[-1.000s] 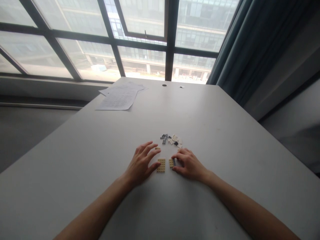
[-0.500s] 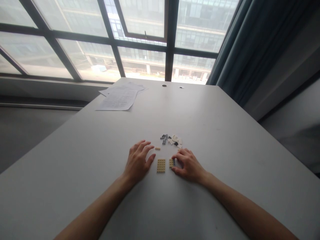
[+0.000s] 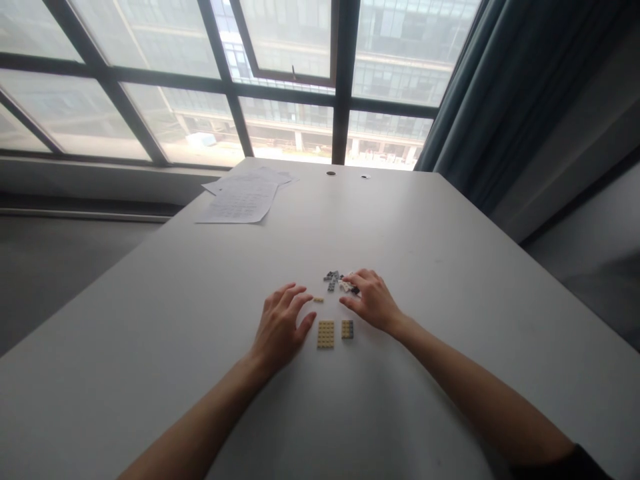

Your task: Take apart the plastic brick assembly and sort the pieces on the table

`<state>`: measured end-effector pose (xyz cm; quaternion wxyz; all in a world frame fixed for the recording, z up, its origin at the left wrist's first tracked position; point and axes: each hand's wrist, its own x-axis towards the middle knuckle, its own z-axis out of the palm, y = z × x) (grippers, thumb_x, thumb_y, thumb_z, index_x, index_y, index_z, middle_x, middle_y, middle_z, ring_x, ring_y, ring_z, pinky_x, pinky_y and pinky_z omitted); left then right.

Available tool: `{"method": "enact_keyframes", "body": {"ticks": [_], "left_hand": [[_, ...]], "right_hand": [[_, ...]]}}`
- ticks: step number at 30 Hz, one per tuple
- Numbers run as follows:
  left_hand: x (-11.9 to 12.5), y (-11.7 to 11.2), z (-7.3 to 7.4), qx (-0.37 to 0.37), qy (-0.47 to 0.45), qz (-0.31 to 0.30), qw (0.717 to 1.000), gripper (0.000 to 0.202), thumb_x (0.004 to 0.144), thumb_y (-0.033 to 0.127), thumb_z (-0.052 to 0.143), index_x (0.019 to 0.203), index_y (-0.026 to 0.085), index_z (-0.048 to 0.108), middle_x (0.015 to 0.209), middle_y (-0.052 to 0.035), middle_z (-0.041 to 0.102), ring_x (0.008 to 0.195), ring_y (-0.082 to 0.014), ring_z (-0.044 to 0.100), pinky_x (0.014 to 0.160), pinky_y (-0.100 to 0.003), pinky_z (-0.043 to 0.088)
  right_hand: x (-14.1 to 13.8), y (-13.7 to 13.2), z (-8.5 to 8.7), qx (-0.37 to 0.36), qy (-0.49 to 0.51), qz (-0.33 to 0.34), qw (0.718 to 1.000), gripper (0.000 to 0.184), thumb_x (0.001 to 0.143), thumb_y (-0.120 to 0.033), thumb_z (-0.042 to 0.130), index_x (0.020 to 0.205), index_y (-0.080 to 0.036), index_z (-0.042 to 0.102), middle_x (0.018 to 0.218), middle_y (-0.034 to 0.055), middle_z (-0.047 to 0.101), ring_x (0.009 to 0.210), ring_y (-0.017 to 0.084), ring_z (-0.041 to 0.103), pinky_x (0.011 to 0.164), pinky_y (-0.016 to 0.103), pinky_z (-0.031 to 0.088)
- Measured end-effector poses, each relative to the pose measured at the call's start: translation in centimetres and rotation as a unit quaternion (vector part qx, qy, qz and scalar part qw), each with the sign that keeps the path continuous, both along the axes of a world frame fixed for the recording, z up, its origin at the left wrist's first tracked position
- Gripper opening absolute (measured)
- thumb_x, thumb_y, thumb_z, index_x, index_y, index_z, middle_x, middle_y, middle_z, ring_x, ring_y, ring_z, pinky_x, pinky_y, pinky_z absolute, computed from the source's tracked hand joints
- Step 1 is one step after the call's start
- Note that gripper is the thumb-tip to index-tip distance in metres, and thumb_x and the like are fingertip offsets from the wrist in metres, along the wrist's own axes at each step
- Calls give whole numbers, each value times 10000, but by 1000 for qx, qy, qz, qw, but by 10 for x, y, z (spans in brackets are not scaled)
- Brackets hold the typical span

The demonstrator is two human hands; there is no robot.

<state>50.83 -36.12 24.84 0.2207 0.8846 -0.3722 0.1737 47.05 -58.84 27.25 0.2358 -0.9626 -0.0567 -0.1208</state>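
My left hand [image 3: 281, 327] lies flat on the white table [image 3: 200, 320] with fingers spread, just left of a tan studded plate [image 3: 325, 334]. A smaller tan plate with a dark piece on it [image 3: 347, 329] sits to the right of that plate, free of both hands. A tiny tan piece [image 3: 319, 299] lies beyond my left fingertips. My right hand [image 3: 369, 301] reaches into the small pile of grey, white and dark bricks [image 3: 334, 279], fingers curled over its right part. Whether those fingers grip a brick is hidden.
Several printed paper sheets [image 3: 240, 199] lie at the far left of the table. Two small round holes [image 3: 331, 173] mark the far edge by the window. A dark curtain [image 3: 480, 100] hangs at the right.
My right hand has left the small tan plate and moved forward to the brick pile. My left hand has barely shifted. The view has tilted slightly.
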Motion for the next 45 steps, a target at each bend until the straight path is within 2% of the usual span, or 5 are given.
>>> {"method": "enact_keyframes", "body": {"ticks": [18,23,28,34,45], "left_hand": [[0,0,0,-16,9,-12,1000,228,870,294,515,1065,204,591,1212,-95,587,1229,-291,438,1004,-489,356],[0,0,0,-10,4,-16,1000,228,874,292,508,1067,203,589,1212,-99,584,1223,-292,442,1000,-489,358],[0,-1,1,-14,1,-22,1000,235,869,296,508,1071,212,595,1200,-97,591,1216,-294,454,994,-494,364],[0,-1,0,-6,-6,-23,1000,243,867,302,514,1082,218,591,1204,-95,590,1215,-293,456,992,-488,365],[1,0,-1,8,-8,-27,1000,249,877,293,507,1104,214,573,1216,-91,576,1233,-289,430,1007,-477,349]], "right_hand": [[29,8,-12,-38,36,12,999,222,850,-236,606,1067,-200,629,1087,88,562,1060,237,462,934,391,349],[7,-5,-7,173,15,26,984,215,844,-260,599,1051,-203,621,1033,65,572,974,201,519,870,357,423],[-22,-13,-3,519,117,18,847,373,882,-459,518,1123,-186,594,972,79,626,784,171,569,673,301,465],[-41,-15,1,614,142,-3,777,410,932,-504,394,1093,-205,622,1022,101,636,778,171,563,665,311,468],[-20,-30,-9,170,16,11,985,216,837,-237,595,1046,-193,625,1014,65,585,923,191,534,839,345,439]]}}
